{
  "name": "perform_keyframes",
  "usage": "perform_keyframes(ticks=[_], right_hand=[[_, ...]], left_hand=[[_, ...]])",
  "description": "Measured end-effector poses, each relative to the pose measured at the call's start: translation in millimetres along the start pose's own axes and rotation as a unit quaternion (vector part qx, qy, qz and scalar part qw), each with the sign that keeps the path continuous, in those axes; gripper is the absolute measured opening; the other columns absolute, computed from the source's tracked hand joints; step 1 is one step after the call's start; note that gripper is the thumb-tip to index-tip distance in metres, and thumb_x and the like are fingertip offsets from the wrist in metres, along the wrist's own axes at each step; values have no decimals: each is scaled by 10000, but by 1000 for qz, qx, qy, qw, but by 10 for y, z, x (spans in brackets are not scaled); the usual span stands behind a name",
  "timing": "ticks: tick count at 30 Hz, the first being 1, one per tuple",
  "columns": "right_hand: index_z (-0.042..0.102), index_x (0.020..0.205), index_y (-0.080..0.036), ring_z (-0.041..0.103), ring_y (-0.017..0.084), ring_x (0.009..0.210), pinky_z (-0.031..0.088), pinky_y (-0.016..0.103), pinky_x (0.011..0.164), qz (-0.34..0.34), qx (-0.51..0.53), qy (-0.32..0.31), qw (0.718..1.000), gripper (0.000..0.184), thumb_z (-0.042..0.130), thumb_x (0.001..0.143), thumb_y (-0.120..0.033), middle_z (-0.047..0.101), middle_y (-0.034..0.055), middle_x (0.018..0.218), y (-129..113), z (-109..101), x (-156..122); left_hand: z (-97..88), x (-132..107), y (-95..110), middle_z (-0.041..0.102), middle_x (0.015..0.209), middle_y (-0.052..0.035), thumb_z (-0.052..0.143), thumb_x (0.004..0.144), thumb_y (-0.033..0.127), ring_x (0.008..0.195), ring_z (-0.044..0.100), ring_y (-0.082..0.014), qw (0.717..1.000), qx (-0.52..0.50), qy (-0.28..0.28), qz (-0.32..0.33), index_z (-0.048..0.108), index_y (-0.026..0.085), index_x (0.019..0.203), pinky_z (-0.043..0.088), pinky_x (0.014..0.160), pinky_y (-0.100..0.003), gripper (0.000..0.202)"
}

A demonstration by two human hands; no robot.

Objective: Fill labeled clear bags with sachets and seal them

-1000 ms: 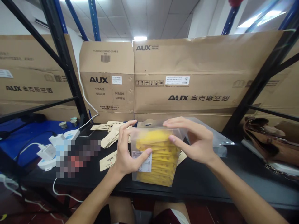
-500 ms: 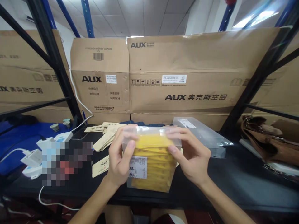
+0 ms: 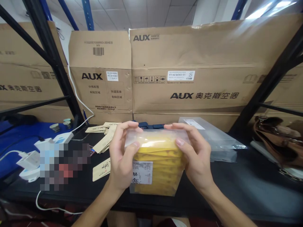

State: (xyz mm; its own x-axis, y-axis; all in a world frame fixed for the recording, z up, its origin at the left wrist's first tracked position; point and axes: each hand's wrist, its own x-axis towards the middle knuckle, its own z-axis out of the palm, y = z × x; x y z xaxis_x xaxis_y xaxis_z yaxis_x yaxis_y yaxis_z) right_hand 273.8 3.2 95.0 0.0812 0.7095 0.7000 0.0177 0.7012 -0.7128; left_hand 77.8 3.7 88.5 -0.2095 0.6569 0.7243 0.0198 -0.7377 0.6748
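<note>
Clear plastic sachet box [image 3: 161,176], gripped by left hand [image 3: 121,160] and right hand [image 3: 197,157], could tip off the tabletop [image 3: 236,183] edge if pressed unevenly.

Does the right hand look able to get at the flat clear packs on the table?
Probably yes: the flat clear packs lie just beyond the right hand, nothing between, though it grips the box of yellow sachets and would have to let go first.
</note>
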Motion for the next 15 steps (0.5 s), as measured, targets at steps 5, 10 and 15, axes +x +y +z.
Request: perform_keyframes(ticks=[5,10,15], right_hand=[[827,1064,-286,794,297,1048,664,454,903,50,25,-9,998,179,786,916,-378,843,62,1150,41,-9,37],[839,1056,-278,786,287,1061,640,423,901,79,47,-18,996,185,798,896,-361,843,68,1163,-7,-24,40],[826,1025,-276,750,280,1144,587,400,954,131,58,-60,988,156,830,902,-372,827,60,1178,-96,-100,66]], left_hand=[[27,29,3,754,1130,-73,623,874,233,1131,713,-301,1000,-3,-5,-26,726,218,1172,572,966,-431,316],[40,41,46,791,1048,-64,665,801,237,1050,737,-282,995,-49,3,-88,750,212,1127,573,885,-387,338],[-28,172,205,808,949,-47,677,726,224,989,739,-264,969,-98,-1,-225,747,213,1000,544,863,-353,284]])
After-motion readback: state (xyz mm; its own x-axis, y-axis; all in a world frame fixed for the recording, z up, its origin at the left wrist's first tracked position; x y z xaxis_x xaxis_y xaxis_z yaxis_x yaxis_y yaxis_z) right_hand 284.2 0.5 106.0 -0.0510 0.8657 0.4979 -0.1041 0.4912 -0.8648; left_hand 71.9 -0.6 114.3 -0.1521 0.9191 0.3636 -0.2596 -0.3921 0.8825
